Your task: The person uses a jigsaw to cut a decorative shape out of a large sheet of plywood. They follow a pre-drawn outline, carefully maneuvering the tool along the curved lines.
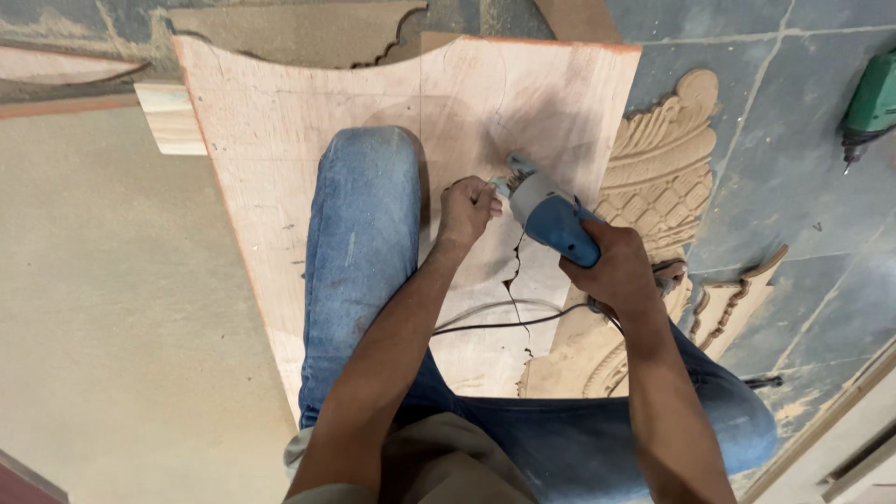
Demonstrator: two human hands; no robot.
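Both hands work at one power tool. Right hand (616, 266) is closed around the blue body of the jigsaw (553, 219), gripping it from behind, while the left hand (467, 210) has its fingers curled and pinched at the grey front end of the tool, touching it just beside the blade area; it holds nothing else that I can make out.

One jigsaw is in use: blue rear housing, pale grey nose, a dark cord (504, 322) trailing back from under the right hand across the board toward the person's lap. Its nose rests on one wooden board (280, 159), a pale pinkish panel with a reddish edge, dusted with sawdust, faint pencil curves drawn on it. A jagged dark cut line (516, 280) runs from just below the tool down toward the near edge of the board, between the two forearms.

Left of the left hand, one knee in blue jeans (364, 224) presses on the board. Right of the right hand, two carved wooden ornaments show: a tall scaled one (658, 168) and a smaller scrolled piece (733, 299), both lying on the grey tiled floor (793, 168). Far to the right, well apart, lies one green power tool (873, 103). Beyond the left hand, a small wood block (168, 117) juts from under the board.
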